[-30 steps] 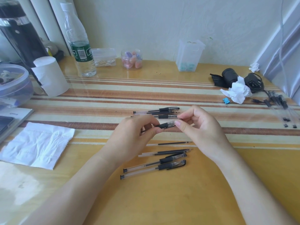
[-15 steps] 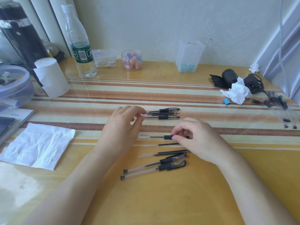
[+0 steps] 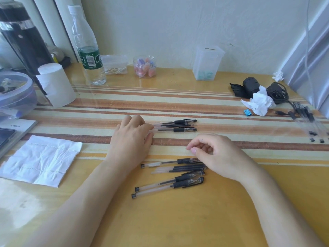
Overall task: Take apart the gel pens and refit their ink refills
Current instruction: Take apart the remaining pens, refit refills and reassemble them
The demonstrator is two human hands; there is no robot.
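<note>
Two groups of black-grip gel pens lie on the striped table. The far group of pens (image 3: 178,125) sits on the orange stripes; my left hand (image 3: 131,138) lies flat with its fingertips touching the clear barrel ends of that group, gripping nothing. The near group of pens (image 3: 175,172) holds several pens and loose refills, with one pen (image 3: 170,162) at its far side. My right hand (image 3: 219,155) hovers just right of and above this group, fingers loosely curled, nothing between them. It hides the tips of the nearest pens.
A white tissue (image 3: 39,159) lies at the left. At the back stand a water bottle (image 3: 89,56), paper roll (image 3: 56,84) and small plastic containers (image 3: 207,64). Crumpled tissue (image 3: 260,104), black cables and more pen parts (image 3: 306,118) are at the right edge.
The pen held between both hands a second ago was laid down beside the near group. My left hand moved out to the far group; my right hand let go and lifted.
</note>
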